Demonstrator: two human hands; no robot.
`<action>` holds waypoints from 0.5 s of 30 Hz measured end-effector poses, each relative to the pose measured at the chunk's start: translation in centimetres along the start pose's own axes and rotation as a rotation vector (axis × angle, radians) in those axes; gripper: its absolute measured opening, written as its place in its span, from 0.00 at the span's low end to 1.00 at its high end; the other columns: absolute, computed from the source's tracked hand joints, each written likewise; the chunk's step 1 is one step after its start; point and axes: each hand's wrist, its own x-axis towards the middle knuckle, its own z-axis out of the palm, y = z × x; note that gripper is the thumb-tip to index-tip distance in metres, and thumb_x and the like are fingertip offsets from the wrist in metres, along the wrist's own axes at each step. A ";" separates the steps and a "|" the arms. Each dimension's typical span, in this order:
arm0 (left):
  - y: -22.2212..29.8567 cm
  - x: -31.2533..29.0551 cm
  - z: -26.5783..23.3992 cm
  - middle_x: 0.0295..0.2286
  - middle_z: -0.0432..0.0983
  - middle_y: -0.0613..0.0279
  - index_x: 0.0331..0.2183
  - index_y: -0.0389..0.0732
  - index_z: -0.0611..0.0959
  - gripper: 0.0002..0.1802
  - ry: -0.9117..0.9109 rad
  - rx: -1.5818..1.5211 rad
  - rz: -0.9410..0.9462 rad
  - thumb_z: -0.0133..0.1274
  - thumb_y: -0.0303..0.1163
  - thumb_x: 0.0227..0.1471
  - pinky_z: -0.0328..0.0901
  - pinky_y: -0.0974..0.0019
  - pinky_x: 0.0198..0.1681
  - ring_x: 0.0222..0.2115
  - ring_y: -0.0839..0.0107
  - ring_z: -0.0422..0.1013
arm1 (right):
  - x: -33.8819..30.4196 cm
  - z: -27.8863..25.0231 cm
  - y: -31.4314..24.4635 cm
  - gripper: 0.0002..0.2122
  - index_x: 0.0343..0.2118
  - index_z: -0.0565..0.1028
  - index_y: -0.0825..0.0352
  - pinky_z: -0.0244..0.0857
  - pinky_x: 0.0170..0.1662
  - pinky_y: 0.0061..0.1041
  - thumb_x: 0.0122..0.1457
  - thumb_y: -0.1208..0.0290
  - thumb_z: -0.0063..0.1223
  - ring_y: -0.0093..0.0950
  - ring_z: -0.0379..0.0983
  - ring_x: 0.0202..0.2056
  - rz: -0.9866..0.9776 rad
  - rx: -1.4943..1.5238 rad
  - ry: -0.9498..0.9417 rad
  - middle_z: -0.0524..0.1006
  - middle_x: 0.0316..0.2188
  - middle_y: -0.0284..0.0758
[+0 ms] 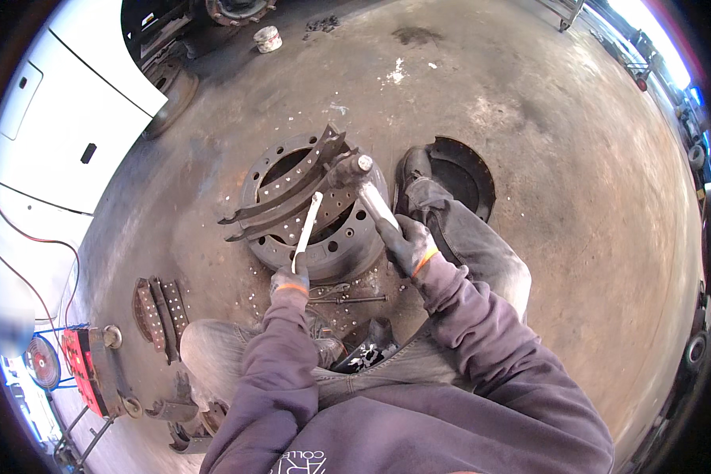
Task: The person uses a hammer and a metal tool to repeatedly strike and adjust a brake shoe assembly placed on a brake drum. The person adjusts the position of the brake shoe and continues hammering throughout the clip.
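Observation:
My left hand point(291, 278), gloved, is closed around a pale, narrow metal bar, perhaps a punch or chisel point(308, 225). Its tip points away from me, over a brake shoe point(280, 188) with rows of rivet holes. In my gloved right hand point(407, 246) is the light handle of a hammer point(378, 205). The hammer's thick dark head is raised above the shoe's right end and hides part of it. Beneath the shoe lies a large round brake drum point(324, 257) with bolt holes around its rim.
Small rivets and a long metal rod point(347, 299) lie near my legs. Perforated brake linings point(162, 316) rest at left. A dark round plate point(474, 178) is by my right leg. A white vehicle panel point(71, 118) stands far left; a white tub point(268, 39) is beyond.

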 end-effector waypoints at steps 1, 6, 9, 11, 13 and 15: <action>0.3 -0.2 -0.2 0.30 0.79 0.33 0.30 0.31 0.85 0.43 0.008 -0.010 0.004 0.43 0.68 0.56 0.71 0.43 0.40 0.36 0.37 0.77 | 0.0 -0.1 -0.2 0.26 0.38 0.78 0.72 0.67 0.28 0.28 0.60 0.47 0.55 0.23 0.72 0.22 -0.008 -0.022 0.013 0.76 0.20 0.34; 0.9 -1.1 0.0 0.30 0.79 0.33 0.30 0.33 0.86 0.42 0.014 -0.017 -0.023 0.43 0.68 0.56 0.72 0.44 0.40 0.36 0.37 0.77 | 0.2 0.2 0.8 0.24 0.39 0.78 0.72 0.67 0.29 0.29 0.60 0.49 0.55 0.25 0.73 0.25 -0.077 -0.101 0.025 0.76 0.22 0.34; 1.5 -2.4 -0.1 0.30 0.79 0.34 0.30 0.34 0.87 0.41 0.018 -0.050 -0.065 0.43 0.67 0.56 0.72 0.44 0.40 0.36 0.38 0.77 | 0.0 0.7 1.0 0.23 0.39 0.78 0.72 0.66 0.29 0.28 0.60 0.51 0.56 0.23 0.72 0.25 -0.117 -0.187 0.038 0.76 0.22 0.34; 2.5 -3.8 -0.2 0.29 0.80 0.35 0.29 0.35 0.87 0.41 -0.005 -0.073 -0.060 0.42 0.67 0.57 0.72 0.44 0.40 0.35 0.38 0.77 | -0.1 1.2 1.1 0.23 0.40 0.78 0.71 0.67 0.30 0.29 0.60 0.50 0.56 0.23 0.73 0.25 -0.109 -0.234 0.034 0.76 0.22 0.35; 2.5 -3.9 0.4 0.29 0.80 0.35 0.28 0.35 0.87 0.41 0.000 -0.080 -0.072 0.42 0.67 0.57 0.72 0.44 0.39 0.35 0.38 0.77 | 0.0 1.8 1.0 0.23 0.40 0.78 0.71 0.68 0.31 0.29 0.59 0.50 0.57 0.23 0.73 0.26 -0.098 -0.272 0.017 0.77 0.22 0.35; 2.2 -3.6 0.6 0.28 0.80 0.36 0.29 0.35 0.87 0.41 -0.006 -0.109 -0.074 0.43 0.67 0.57 0.72 0.44 0.39 0.34 0.39 0.77 | 0.5 2.5 1.7 0.24 0.40 0.78 0.71 0.68 0.30 0.30 0.59 0.49 0.57 0.24 0.73 0.25 -0.134 -0.302 0.025 0.77 0.22 0.35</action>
